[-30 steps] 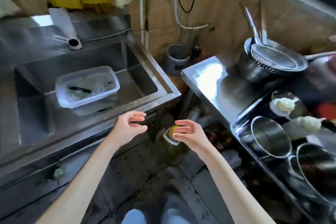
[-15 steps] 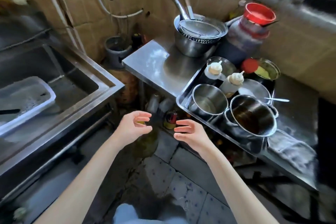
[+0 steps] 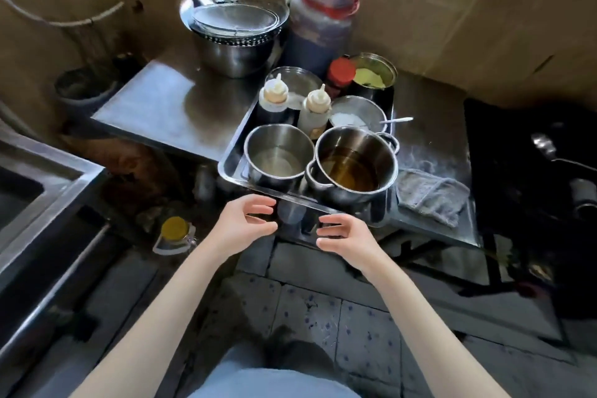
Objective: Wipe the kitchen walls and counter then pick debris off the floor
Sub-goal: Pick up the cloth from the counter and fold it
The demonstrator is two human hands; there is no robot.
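A person looks down on a cramped kitchen, both bare forearms reaching forward. The sink [image 3: 38, 184] is cut off at the left edge. Dark clutter under the counter [image 3: 168, 107] is too dim to make out, and the stove area [image 3: 533, 171] at right is mostly black shadow.

The left hand [image 3: 240, 224] and right hand [image 3: 347, 237] hover side by side, palms facing each other, just in front of the near edge of a metal tray [image 3: 230, 165]. The fingers of both are loosely curled and spread apart, holding nothing and touching nothing.

The tray sits on the counter and holds two steel pots: one [image 3: 278, 157] nearly empty, one [image 3: 355, 165] holding amber liquid, with two squeeze bottles [image 3: 315, 113] behind them. A grey cloth [image 3: 431, 199] lies crumpled on the counter just right of the tray. A yellow-capped jug [image 3: 174, 234] stands on the tiled floor [image 3: 323, 317] left of the hands. The tan wall [image 3: 484, 26] rises behind.
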